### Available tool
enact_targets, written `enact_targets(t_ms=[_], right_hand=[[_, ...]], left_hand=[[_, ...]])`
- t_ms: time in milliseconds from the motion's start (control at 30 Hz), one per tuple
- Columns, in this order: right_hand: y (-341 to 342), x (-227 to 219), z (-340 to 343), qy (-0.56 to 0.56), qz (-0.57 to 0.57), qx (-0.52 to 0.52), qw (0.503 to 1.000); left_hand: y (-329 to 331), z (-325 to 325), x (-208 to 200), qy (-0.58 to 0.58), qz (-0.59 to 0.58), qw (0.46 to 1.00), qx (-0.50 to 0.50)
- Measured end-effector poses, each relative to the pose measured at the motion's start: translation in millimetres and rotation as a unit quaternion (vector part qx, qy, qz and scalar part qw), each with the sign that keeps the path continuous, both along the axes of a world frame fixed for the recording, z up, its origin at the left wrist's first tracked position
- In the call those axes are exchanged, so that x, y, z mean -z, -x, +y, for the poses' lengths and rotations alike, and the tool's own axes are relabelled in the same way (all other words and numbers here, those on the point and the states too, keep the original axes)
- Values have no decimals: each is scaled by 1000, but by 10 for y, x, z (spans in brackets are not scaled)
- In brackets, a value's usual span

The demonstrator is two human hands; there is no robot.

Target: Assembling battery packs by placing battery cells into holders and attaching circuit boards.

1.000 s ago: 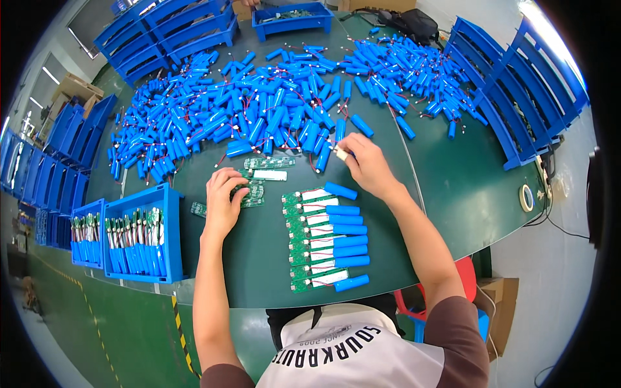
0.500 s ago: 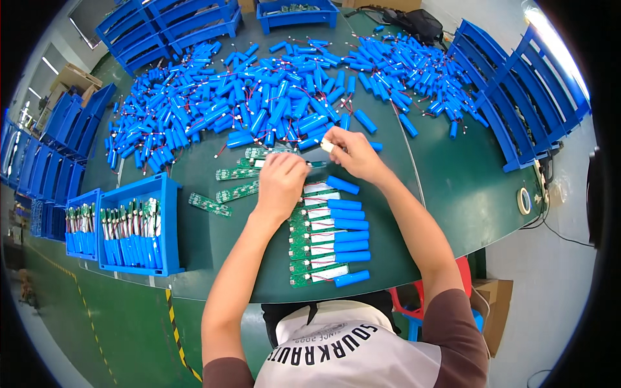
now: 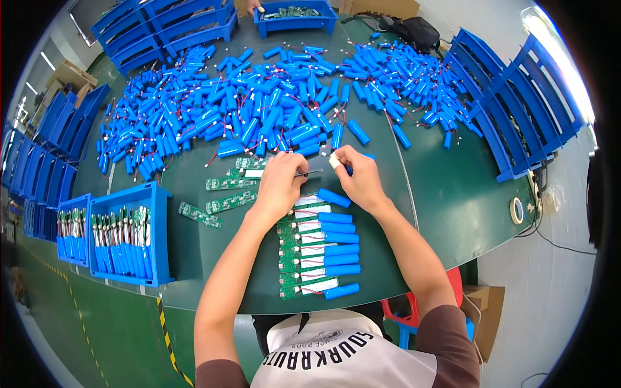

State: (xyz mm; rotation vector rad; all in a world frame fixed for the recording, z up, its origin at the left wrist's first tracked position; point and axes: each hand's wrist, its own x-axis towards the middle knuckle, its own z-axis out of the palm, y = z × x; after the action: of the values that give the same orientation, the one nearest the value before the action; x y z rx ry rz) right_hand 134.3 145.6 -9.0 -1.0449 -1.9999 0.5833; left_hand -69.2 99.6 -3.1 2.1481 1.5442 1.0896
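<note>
Left grip [image 3: 300,173] has moved from circuit boards [image 3: 231,202] toward right grip [image 3: 337,161].

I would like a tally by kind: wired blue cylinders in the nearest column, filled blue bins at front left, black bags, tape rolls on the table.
Wired blue cylinders, nearest column: 8
Filled blue plastic bins, front left: 2
Black fabric bag: 1
Pale round tape roll: 1
Total: 12

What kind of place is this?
Probably an electronics workshop or factory: the table holds a big heap of wired blue cylinders and some green circuit boards, and yellow-and-black tape marks the floor.
</note>
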Motion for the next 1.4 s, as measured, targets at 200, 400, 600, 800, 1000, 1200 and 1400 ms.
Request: enact_targets(t_ms=[200,400,600,800,1000,1200,1400], right_hand=[[-87,131,21,144,144,-37,978],[-4,63,-18,81,78,-44,993],[-32,17,-50,47,32,-47,997],[-24,-29,-129,16,-41,-39,998],[106,-95,-239,30,-58,-97,993],[41,-196,-42,37,-89,-109,989],[469,-163,130,15,-122,-186,975]], left_hand=[[157,37,-33,31,-450,890,-72],[26,-211,113,76,-409,902,-116],[75,-262,165,24,-92,988,-122],[114,-292,146,-89,17,987,-136],[-195,-290,174,138,-300,942,-61],[-7,-477,-122,39,-160,977,-132],[136,-543,81,-25,17,994,-105]])
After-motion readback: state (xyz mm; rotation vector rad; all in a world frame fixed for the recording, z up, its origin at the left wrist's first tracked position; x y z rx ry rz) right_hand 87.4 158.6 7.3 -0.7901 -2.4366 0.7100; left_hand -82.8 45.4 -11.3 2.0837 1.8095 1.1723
